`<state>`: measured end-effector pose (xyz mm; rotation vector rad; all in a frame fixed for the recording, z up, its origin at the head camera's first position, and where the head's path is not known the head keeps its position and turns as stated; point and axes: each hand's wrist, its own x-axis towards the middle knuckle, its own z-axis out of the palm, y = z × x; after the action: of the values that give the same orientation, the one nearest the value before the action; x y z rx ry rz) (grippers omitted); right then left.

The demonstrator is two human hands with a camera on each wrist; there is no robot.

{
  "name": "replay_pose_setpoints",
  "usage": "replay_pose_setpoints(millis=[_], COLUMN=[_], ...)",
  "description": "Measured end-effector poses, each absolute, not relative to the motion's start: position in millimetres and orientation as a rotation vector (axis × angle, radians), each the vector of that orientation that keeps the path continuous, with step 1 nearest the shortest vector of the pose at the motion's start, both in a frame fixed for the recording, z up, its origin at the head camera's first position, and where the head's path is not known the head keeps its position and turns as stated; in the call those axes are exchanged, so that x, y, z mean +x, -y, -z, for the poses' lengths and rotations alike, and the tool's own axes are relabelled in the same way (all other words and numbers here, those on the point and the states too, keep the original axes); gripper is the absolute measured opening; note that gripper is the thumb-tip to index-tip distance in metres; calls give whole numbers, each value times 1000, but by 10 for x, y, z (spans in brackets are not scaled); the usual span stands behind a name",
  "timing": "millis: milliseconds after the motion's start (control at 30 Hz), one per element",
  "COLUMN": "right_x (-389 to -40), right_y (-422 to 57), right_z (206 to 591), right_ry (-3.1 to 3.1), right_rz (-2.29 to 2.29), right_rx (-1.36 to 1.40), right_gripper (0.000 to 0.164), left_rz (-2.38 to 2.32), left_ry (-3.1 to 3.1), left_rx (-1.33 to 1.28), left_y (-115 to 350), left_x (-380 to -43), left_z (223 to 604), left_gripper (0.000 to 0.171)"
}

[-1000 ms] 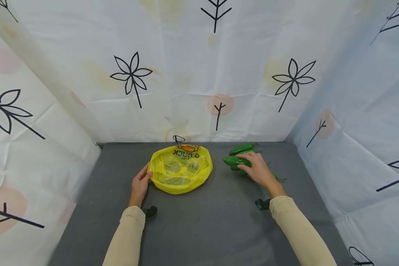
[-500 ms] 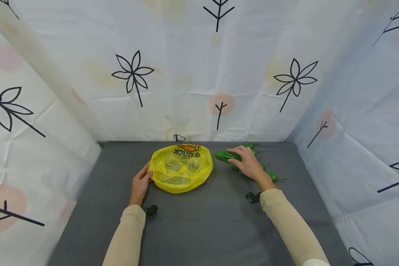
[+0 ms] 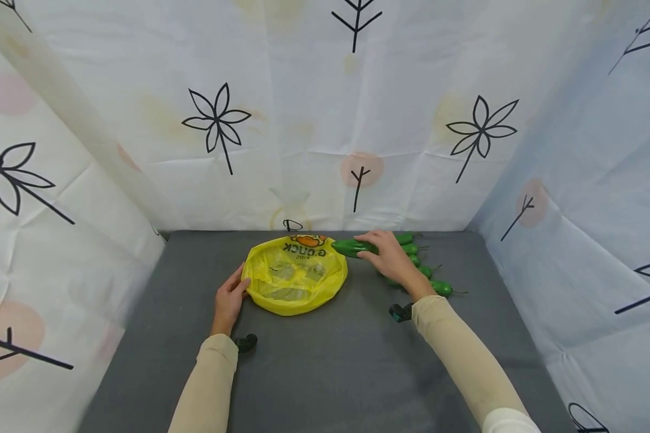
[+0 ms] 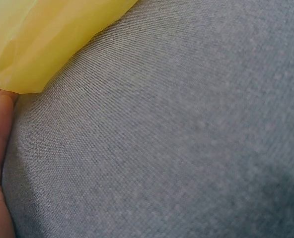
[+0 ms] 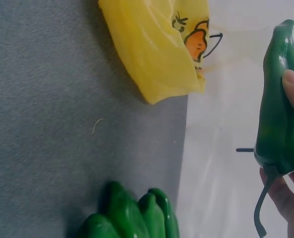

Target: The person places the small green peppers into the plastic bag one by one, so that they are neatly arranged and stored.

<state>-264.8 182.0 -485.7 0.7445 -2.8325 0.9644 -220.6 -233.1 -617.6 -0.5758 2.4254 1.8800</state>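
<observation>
A green chili pepper (image 3: 349, 247) is pinched between the thumb and fingers of my right hand (image 3: 387, 258), its tip pointing left over the bag's right rim in the head view. The right wrist view shows this pepper (image 5: 277, 109) lifted, glossy and long, its stem hanging down. My left hand (image 3: 230, 304) pinches the left edge of a yellow plastic bag (image 3: 295, 305) with its mouth spread wide; dark lettering and an orange duck print show on its far wall. In the left wrist view, fingers (image 4: 0, 129) reach under the bag's edge (image 4: 33, 74).
Several more green peppers (image 3: 441, 288) lie in a row on the grey tabletop (image 3: 314, 373), right of the bag and partly behind my right hand. White printed cloth walls (image 3: 303, 132) enclose the table at the back and both sides.
My right hand has picked a pepper from the pile and carried it left, up to the bag's right rim. The left hand has stayed at the bag's edge.
</observation>
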Motion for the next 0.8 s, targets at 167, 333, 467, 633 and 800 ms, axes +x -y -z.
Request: replay_pose_setpoints(millis=[167, 333, 467, 633, 800], right_x=[-2724, -2793, -2844, -2893, -2931], right_y=[-1736, -1627, -1521, -1402, -1309], right_z=[4831, 4817, 4797, 4771, 4742], right_ry=[2835, 2840, 2833, 2833, 2870], right_rz=[-972, -981, -961, -908, -867], right_rx=[769, 781, 798, 845, 865], right_gripper=[44, 44, 44, 42, 41], left_rz=[-1889, -1904, -1900, -1895, -1910], left_ry=[-2436, -2448, -2450, -2444, -2428], left_rx=[-557, -552, -564, -580, -578], left_y=[2318, 2315, 2323, 2326, 2329], left_x=[-2193, -2189, -2204, -2210, -2194], left_z=[6184, 6184, 6184, 6190, 6191], left_gripper=[52, 51, 51, 52, 53])
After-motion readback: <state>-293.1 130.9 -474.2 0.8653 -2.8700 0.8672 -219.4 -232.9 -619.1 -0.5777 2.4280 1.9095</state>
